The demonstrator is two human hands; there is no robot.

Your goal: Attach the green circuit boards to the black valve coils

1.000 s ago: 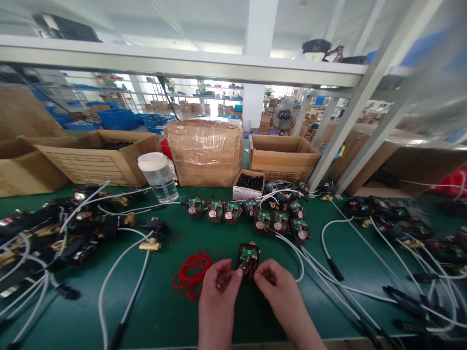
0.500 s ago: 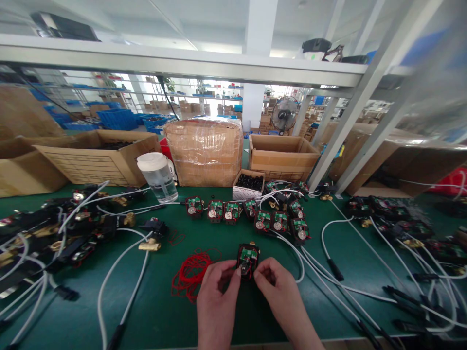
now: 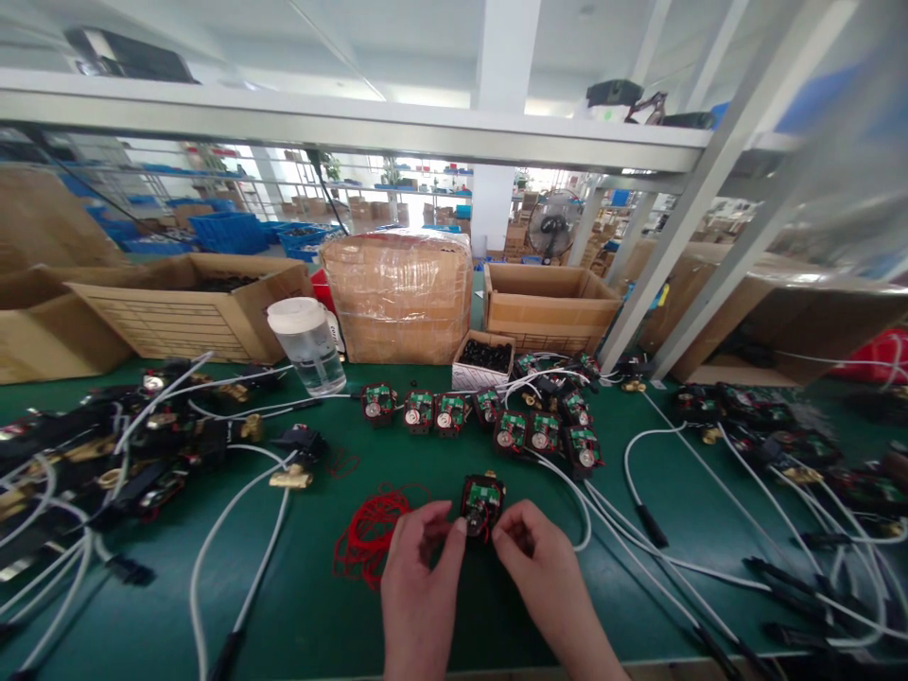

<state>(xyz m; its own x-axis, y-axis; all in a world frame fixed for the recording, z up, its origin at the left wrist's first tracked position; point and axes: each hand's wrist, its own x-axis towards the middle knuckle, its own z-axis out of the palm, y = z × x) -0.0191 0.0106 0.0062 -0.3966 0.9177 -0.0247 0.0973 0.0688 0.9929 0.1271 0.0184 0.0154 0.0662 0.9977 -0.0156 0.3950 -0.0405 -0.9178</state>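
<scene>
In front of me on the green bench sits a small black housing (image 3: 495,486) with an exposed green circuit board (image 3: 483,495), red wires and a round silver part on it. My left hand (image 3: 424,567) is at its lower left; the thumb tip touches the housing near the round part. The left index finger is bent and stands apart from the thumb. My right hand (image 3: 533,553) is at the lower right edge, thumb and forefinger pinched together beside the red wires. What lies between those fingertips is hidden. A tangled bundle of red wire (image 3: 369,534) lies left of my left hand.
Several similar circuit units (image 3: 450,411) stand in a row behind. Valve assemblies with white cables (image 3: 245,539) cover the left; more cables (image 3: 681,563) spread right. A water bottle (image 3: 306,345), a small box of black parts (image 3: 484,361) and a taped carton (image 3: 398,298) line the back.
My left index finger has lifted away from the housing's left edge, while the thumb stays on it. My right hand has barely moved.
</scene>
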